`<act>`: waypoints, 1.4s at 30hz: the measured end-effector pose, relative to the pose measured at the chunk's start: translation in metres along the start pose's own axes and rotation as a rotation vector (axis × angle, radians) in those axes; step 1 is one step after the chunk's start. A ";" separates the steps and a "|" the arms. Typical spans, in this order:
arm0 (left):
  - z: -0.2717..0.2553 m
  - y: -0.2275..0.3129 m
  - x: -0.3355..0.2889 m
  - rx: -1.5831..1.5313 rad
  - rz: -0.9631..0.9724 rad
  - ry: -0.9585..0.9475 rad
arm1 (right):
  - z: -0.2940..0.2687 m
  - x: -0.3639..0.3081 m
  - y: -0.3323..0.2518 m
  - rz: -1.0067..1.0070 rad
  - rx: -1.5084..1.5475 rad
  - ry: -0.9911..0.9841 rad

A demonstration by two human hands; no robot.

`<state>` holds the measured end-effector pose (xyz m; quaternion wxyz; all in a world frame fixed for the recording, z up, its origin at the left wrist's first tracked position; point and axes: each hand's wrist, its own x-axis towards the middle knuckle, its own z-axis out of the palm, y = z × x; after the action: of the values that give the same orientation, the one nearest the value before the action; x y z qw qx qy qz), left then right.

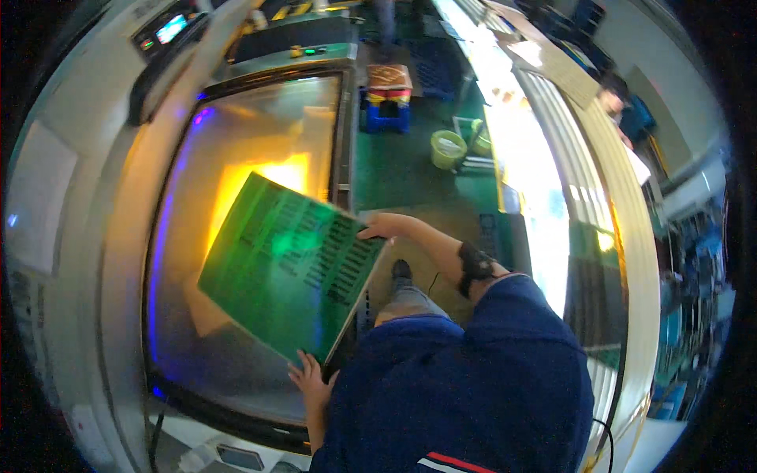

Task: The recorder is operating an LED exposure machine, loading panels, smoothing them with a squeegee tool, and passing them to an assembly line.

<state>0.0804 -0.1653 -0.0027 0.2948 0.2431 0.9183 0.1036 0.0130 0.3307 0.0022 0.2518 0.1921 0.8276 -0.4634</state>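
A large green circuit board panel (288, 252) with rows of dark markings hangs at a slant over the glass bed (244, 355) of a framed machine. My right hand (384, 226) grips the panel's right corner, the thumb on its upper face. At the corner nearest my body, my left hand (312, 378) holds the edge with its fingertips over the rim. The undersides of both grips are hidden. Bright yellow light (288, 173) shows on the glass beyond the panel's far edge.
A lit control screen (171, 29) stands at the far left. Beyond the machine's dark frame (344, 142) are a stacked blue crate (387, 118) and a yellow-green bucket (448, 150). A brightly lit bench (544, 229) runs along my right; another person (613, 98) is behind it.
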 end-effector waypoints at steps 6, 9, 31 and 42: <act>-0.030 0.079 0.073 -0.177 0.153 0.219 | 0.049 -0.241 0.132 0.021 1.147 0.758; -0.021 0.080 0.092 -0.213 0.160 0.270 | 0.110 -0.305 0.137 -0.007 1.394 1.096; -0.013 0.124 0.157 -0.016 0.056 0.401 | 0.147 -0.365 0.272 0.199 1.918 1.725; 0.017 0.110 0.187 0.062 -0.426 0.493 | -0.297 -0.156 0.198 -0.053 -0.235 1.371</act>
<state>0.0004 0.0250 -0.0715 0.0711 0.0222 0.9950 0.0672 0.1759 0.6726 0.0941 -0.3200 0.3926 0.8490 -0.1506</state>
